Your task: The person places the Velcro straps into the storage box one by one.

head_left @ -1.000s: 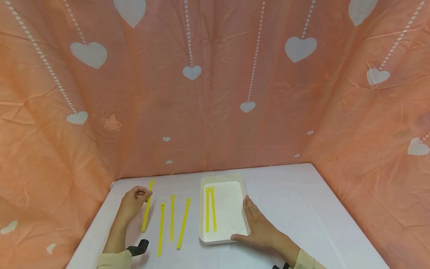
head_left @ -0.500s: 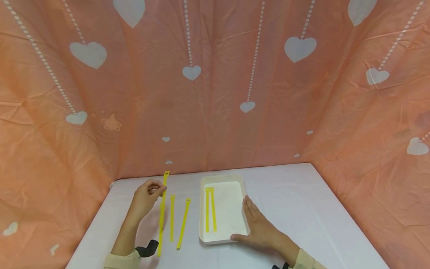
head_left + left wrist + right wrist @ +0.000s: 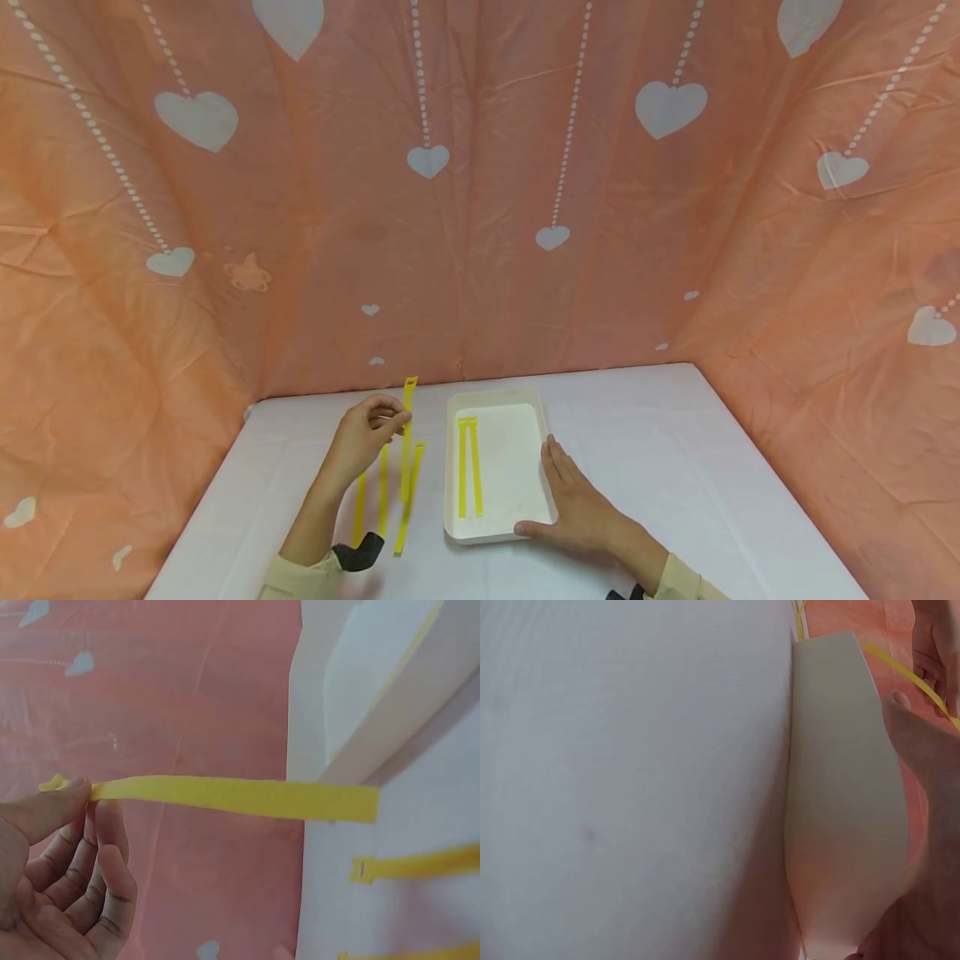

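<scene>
In the head view my left hand [image 3: 363, 437] pinches a yellow hook-and-loop cable tie [image 3: 407, 450] between thumb and fingertips, close to its slotted head. The tie's flat tail [image 3: 330, 801] sticks out past the fingers in the left wrist view, above the table beside the tray. My right hand [image 3: 585, 510] rests against the right side of a white tray [image 3: 513, 467], fingers straight along the wall and thumb at the near rim. Inside the tray two yellow cable ties [image 3: 462, 475] lie along its left side, their heads together at the far end.
Three more yellow ties lie on the white table left of the tray: the right one [image 3: 405, 521], the middle one [image 3: 383, 492] and the left one [image 3: 359, 508], partly hidden by the left hand and arm. A pink curtain [image 3: 480, 250] with hearts surrounds the table.
My left hand has moved right with the cable tie, from the table's left side across the lying ties toward the tray. My right hand and the tray have stayed put.
</scene>
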